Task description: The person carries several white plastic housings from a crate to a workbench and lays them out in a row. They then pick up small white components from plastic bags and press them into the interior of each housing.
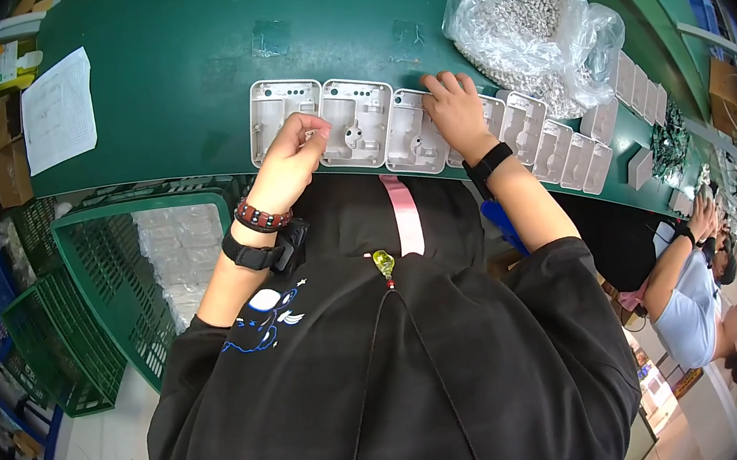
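Your left hand (293,156), fingertips narrow, any hold unclear, overlaps the second casing (359,113) at its left; your right hand (457,117), fingers parted, overlaps the third casing (411,127).

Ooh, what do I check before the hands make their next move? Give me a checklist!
1. White trays by the hands open side up: ok, their insides show.
2. Left hand at the trays: ok, by the two leftmost ones.
3. Left hand gripping a small part: cannot tell, its fingertips are too small to see clearly.
4. Right hand at the trays: ok, its fingers reach over the third from the left.
5. Paper sheet apart from the trays: ok, it lies farther left.
6. Trays fully on the table: cannot tell, they reach its near edge.
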`<state>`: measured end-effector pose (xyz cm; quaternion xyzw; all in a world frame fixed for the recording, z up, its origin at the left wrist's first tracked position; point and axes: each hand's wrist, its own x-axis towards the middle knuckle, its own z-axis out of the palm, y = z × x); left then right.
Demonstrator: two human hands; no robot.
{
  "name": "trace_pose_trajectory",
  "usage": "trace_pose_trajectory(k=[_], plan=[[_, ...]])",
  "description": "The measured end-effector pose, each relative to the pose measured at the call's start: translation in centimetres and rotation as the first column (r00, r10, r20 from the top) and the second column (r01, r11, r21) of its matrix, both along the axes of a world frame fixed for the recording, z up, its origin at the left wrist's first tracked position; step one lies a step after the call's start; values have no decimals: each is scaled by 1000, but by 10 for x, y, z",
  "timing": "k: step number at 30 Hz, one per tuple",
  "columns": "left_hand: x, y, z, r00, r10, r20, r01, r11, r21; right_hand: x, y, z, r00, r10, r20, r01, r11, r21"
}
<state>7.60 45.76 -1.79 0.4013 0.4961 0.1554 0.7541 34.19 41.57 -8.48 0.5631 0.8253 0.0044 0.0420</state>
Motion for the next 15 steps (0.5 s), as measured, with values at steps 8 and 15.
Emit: trace_pose_trajectory(k=[8,15], plan=[[-7,8,3,1000,12,-14,-13,999,-48,0,-15,6,981,-118,-151,117,993,-19],[-6,2,-7,999,2,-43,6,983,184,-11,-19,16,967,-206,-151,202,978,-43]])
